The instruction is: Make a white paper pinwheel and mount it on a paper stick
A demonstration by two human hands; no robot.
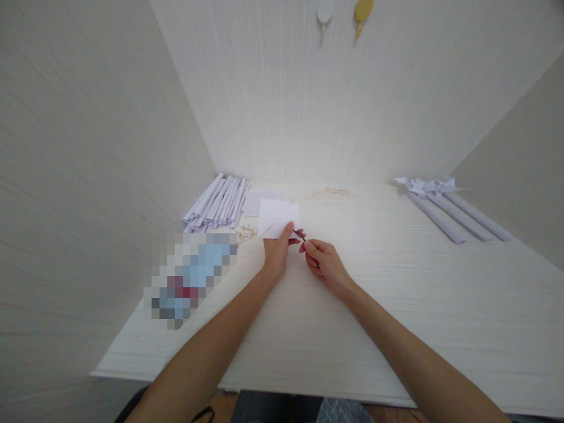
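My left hand pinches a white paper square by its lower right part, thumb on top. A slit runs in from the square's lower left corner, and another cut seems to show near the upper right. My right hand is closed around small dark scissors, mostly hidden by the fingers. Their tip meets the lower right corner of the paper, close to my left fingertips. Both hands are above the white table, near its middle.
Rolled white paper tubes are piled at the back left, beside flat paper sheets and a small tan heap. A pixelated object lies at left. Paper pinwheels on sticks lie at right. Walls enclose the table.
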